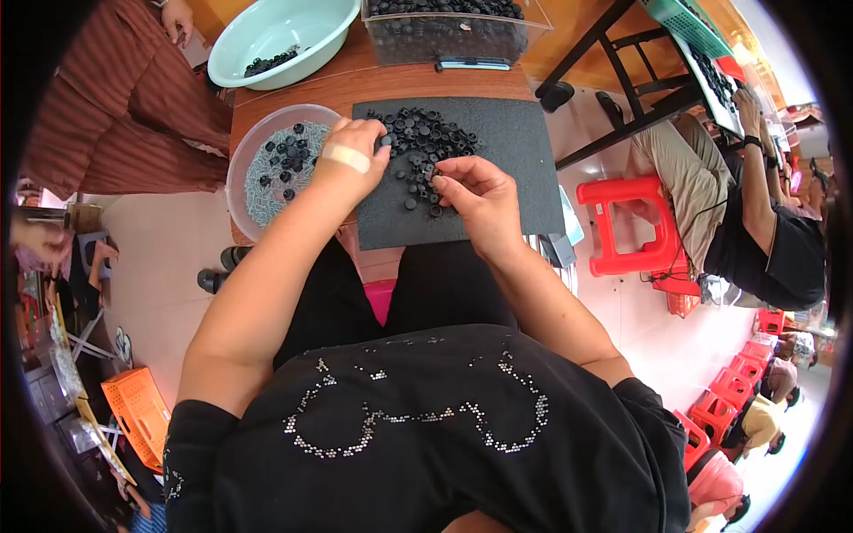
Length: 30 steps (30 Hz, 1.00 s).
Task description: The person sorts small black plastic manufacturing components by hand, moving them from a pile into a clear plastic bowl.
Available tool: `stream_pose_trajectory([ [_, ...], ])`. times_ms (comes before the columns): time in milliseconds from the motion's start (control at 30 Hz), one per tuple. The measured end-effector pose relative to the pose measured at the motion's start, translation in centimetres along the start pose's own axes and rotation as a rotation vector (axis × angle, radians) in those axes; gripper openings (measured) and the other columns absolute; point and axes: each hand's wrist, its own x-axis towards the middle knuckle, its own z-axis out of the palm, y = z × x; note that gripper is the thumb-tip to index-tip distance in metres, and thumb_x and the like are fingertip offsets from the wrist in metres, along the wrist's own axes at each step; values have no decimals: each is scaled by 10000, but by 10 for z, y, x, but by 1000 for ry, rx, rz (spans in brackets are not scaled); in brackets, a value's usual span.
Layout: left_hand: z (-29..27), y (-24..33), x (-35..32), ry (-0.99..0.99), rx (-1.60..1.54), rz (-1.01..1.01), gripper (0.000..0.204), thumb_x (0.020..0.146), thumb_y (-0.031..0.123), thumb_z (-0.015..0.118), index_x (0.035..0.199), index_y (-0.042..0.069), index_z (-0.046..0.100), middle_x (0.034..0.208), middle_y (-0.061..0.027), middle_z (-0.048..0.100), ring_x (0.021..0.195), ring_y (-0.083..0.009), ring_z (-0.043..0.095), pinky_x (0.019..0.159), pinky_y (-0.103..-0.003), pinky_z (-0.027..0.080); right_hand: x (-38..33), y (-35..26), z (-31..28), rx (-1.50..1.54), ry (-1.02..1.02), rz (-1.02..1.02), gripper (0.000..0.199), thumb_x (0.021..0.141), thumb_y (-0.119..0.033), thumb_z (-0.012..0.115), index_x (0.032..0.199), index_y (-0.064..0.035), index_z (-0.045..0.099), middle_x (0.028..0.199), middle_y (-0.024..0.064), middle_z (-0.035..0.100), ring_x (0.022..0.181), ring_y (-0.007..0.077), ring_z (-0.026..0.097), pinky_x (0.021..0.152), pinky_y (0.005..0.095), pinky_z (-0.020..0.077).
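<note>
A heap of small black round plastic caps (pixel 431 133) lies on a dark grey mat (pixel 524 186) in front of me. At the heap's left edge my left hand (pixel 354 160), with a beige plaster on its back, pinches one black cap (pixel 384 141) between thumb and finger. My right hand (pixel 484 195) is at the near side of the heap, thumb and forefinger closed on a small dark piece, mostly hidden by the fingertips. Left of the mat stands a round clear tub (pixel 238 164) of silvery screws (pixel 258 202), with several black pieces on top.
Behind are a pale green basin (pixel 315 67) holding some black pieces, a clear bin (pixel 391 44) of black parts and a blue pen-like tool (pixel 475 65). A person in striped clothing (pixel 142 98) stands at left. A red stool (pixel 626 226) and a seated worker are at right.
</note>
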Motion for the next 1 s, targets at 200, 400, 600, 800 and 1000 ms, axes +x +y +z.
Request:
stream_pose_trajectory([
  [200, -14, 31, -48, 39, -1140, -169, 211, 790, 28, 651, 967, -1, 541, 844, -72, 639, 771, -111, 615, 682, -245, 502, -8, -2, 12, 24, -18, -129, 120, 808, 30, 634, 923, -1, 628, 859, 24, 632, 774, 69, 576, 695, 209, 474],
  [400, -30, 40, -72, 83, -1244, -155, 173, 802, -8, 627, 960, 5, 557, 856, -53, 636, 786, -83, 607, 701, -220, 497, -20, -6, 22, 10, -89, -184, 121, 809, 40, 631, 925, 9, 619, 887, 27, 626, 807, 73, 579, 728, 216, 481],
  [600, -29, 44, -83, 165, -1191, -128, 162, 813, -17, 610, 968, 5, 568, 853, -70, 656, 780, -99, 635, 679, -232, 511, -23, -8, 27, 11, -85, -195, 129, 805, 46, 631, 925, 0, 621, 871, 24, 618, 793, 72, 578, 710, 217, 485],
  [800, -34, 47, -84, 199, -1107, -100, 181, 796, -22, 617, 970, 1, 572, 843, -83, 658, 769, -116, 648, 668, -240, 517, -21, -9, 26, -266, -31, -379, 137, 766, 38, 658, 897, 4, 634, 833, 51, 601, 729, 95, 587, 648, 216, 490],
  [1000, -32, 46, -84, 211, -1112, -75, 199, 792, -26, 614, 985, 4, 574, 845, -90, 655, 778, -127, 652, 674, -244, 519, -21, -10, 28, -320, -30, -449, 138, 758, 38, 658, 889, 0, 638, 833, 66, 606, 706, 108, 592, 614, 221, 492],
])
